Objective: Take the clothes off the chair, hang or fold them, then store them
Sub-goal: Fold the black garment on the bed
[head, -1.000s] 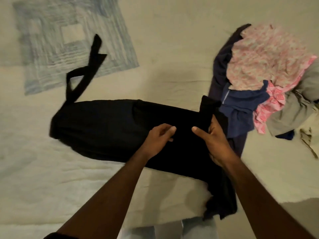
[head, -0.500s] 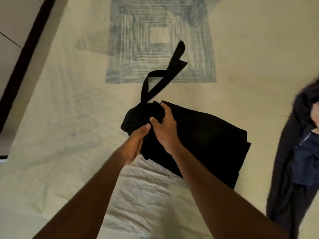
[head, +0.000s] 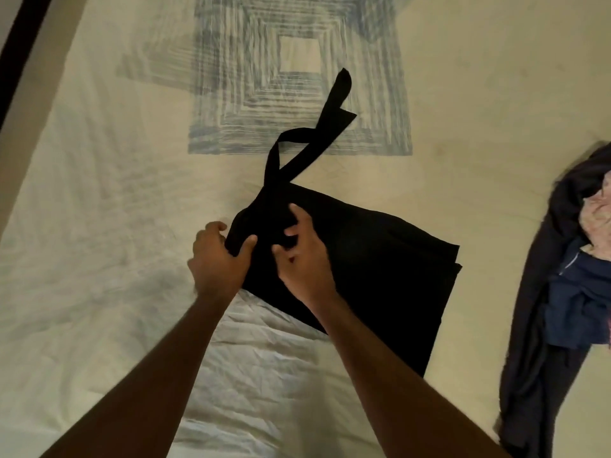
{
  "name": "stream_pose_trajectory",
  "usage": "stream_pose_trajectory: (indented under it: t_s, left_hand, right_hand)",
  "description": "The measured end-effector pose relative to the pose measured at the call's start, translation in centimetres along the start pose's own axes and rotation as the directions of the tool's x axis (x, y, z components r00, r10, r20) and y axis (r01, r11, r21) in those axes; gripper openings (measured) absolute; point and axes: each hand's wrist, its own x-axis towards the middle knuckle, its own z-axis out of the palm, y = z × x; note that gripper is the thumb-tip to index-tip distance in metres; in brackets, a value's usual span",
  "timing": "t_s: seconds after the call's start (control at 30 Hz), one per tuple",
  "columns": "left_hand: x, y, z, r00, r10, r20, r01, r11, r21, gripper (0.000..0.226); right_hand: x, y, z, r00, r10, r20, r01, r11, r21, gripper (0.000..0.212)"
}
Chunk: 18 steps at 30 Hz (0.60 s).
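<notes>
A cream bedsheet carries a folded black garment and, well apart, heaped clothes.

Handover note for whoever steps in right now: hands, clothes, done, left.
Left hand: grips the left end of the black folded garment.
Right hand: grips the same garment's gathered fabric just right of the left hand.
Garment lies on the cream bedsheet; its long black straps trail loose across the sheet's blue square print.
Done: the black garment is partly folded.
Left: tuck in the straps, finish the fold, then sort the pile of dark blue and pink clothes at the right edge, and store everything.
</notes>
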Motion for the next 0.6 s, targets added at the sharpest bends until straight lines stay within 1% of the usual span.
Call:
stream_pose_trajectory:
  t_s: [0.03, 0.07, 0.1, 0.13, 0.17, 0.2, 0.23, 0.27, 0.3, 0.33, 0.37, 0.43, 0.47, 0.53, 0.6]
  left_hand:
    - [-0.2, 0.4, 0.3, 0.988, 0.145, -0.046, -0.137, 0.981, 0.135, 0.058]
    - [-0.5, 1.3, 0.6, 0.954, 0.296, -0.042, -0.278, 0.931, 0.236, 0.06]
    - [-0.9, 2.2, 1.1, 0.899, 0.437, 0.006, -0.419, 0.858, 0.296, 0.059]
    - [-1.3, 2.9, 1.8, 0.823, 0.561, 0.082, -0.555, 0.767, 0.321, 0.058]
    - [-1.7, 3.5, 2.6, 0.737, 0.653, 0.173, -0.668, 0.667, 0.33, 0.058]
    - [-2.2, 4.3, 3.6, 0.651, 0.702, 0.289, -0.756, 0.564, 0.331, 0.06]
    - [-2.6, 5.0, 4.5, 0.577, 0.702, 0.418, -0.816, 0.474, 0.33, 0.067]
    - [-2.9, 5.7, 5.6, 0.521, 0.656, 0.547, -0.854, 0.409, 0.323, 0.076]
    - [-3.3, 6.3, 6.6, 0.492, 0.582, 0.648, -0.869, 0.381, 0.317, 0.085]
    - [-3.5, 6.7, 7.5, 0.489, 0.509, 0.709, -0.866, 0.384, 0.321, 0.094]
    - [-3.8, 7.3, 8.3, 0.505, 0.453, 0.735, -0.851, 0.404, 0.335, 0.101]
    - [-4.5, 8.1, 9.7, 0.553, 0.391, 0.736, -0.81, 0.46, 0.364, 0.111]
    - [-4.8, 8.3, 10.2, 0.569, 0.369, 0.734, -0.794, 0.477, 0.376, 0.116]
    - [-5.1, 8.5, 10.9, 0.59, 0.338, 0.733, -0.781, 0.47, 0.412, 0.124]
    - [-5.1, 8.8, 11.4, 0.601, 0.312, 0.735, -0.774, 0.457, 0.439, 0.131]
  right_hand:
    - [-1.0, 1.8, -1.4, 0.988, 0.034, -0.153, -0.032, 0.999, 0.013, 0.069]
    - [-2.1, 3.9, -3.3, 0.945, 0.06, -0.322, -0.07, 0.997, -0.019, 0.062]
    - [-3.2, 6.4, -5.4, 0.877, 0.095, -0.472, -0.15, 0.985, -0.081, 0.056]
    - [-4.3, 8.7, -7.5, 0.796, 0.14, -0.589, -0.26, 0.958, -0.123, 0.053]
    - [-5.7, 10.6, -9.4, 0.708, 0.229, -0.668, -0.401, 0.909, -0.113, 0.052]
    - [-7.0, 12.3, -11.1, 0.61, 0.348, -0.712, -0.535, 0.844, -0.045, 0.053]
    - [-8.1, 14.0, -12.5, 0.512, 0.48, -0.712, -0.646, 0.762, 0.049, 0.056]
    - [-9.1, 15.3, -13.7, 0.438, 0.595, -0.674, -0.717, 0.684, 0.138, 0.062]
    - [-10.0, 16.3, -14.4, 0.41, 0.675, -0.613, -0.742, 0.638, 0.207, 0.068]
    - [-10.5, 17.2, -14.9, 0.428, 0.724, -0.541, -0.726, 0.632, 0.272, 0.07]
    - [-10.8, 18.1, -15.5, 0.456, 0.757, -0.469, -0.688, 0.634, 0.354, 0.07]
    - [-10.5, 19.1, -16.7, 0.498, 0.793, -0.35, -0.603, 0.607, 0.518, 0.066]
    - [-10.3, 19.5, -17.3, 0.536, 0.789, -0.302, -0.574, 0.602, 0.555, 0.063]
    - [-10.0, 20.3, -18.1, 0.641, 0.735, -0.219, -0.55, 0.64, 0.536, 0.054]
    - [-9.7, 20.7, -18.6, 0.713, 0.681, -0.166, -0.536, 0.683, 0.496, 0.042]
